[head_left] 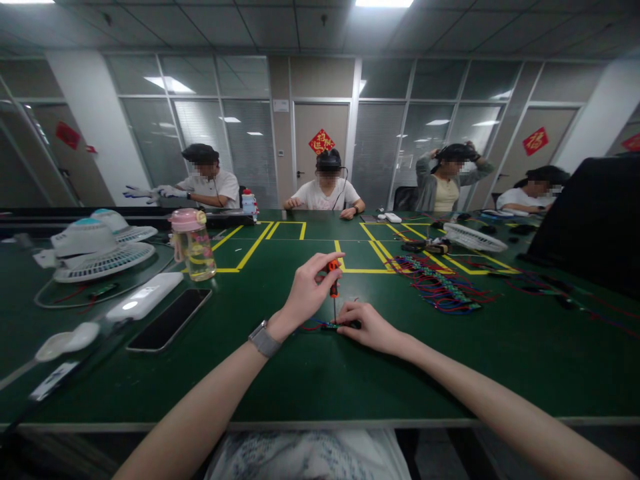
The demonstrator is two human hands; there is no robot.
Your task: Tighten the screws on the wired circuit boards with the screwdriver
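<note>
My left hand [311,288] is closed round the red and black handle of a screwdriver [335,290], which stands upright with its shaft pointing down. The tip meets a small green circuit board [329,327] lying on the table, with red and blue wires [311,327] running off to its left. My right hand [369,325] rests on the table at the board's right end, its thumb and fingers pinching that edge. The fingers hide part of the board.
Several wired circuit boards [445,280] lie in a row to the right. On the left are a phone [171,320], a white power bank-like box [146,297], a pink-lided bottle [193,247] and white fan parts [103,257]. Co-workers sit across the green table [280,393]; a dark monitor-like panel [590,227] stands right.
</note>
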